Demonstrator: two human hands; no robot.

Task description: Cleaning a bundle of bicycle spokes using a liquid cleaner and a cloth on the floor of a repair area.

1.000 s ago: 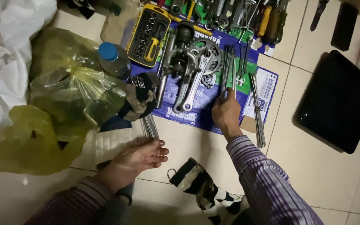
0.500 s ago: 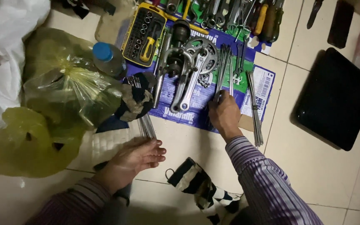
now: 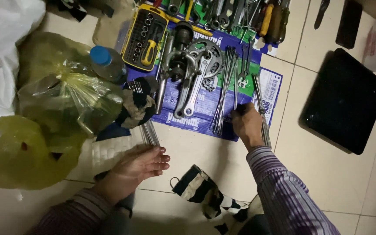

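Thin metal spokes (image 3: 223, 93) lie fanned across a blue sheet (image 3: 205, 109) on the tiled floor (image 3: 327, 174), their lower ends under the right hand (image 3: 246, 124), its grip curled closed on them. The left hand (image 3: 142, 163) rests open, fingers flat, beside another spoke bundle (image 3: 149, 132), near a striped glove (image 3: 205, 196).

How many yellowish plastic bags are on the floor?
2: one bag beside the blue-capped bottle, another bag nearer the left hand. More may be hidden.
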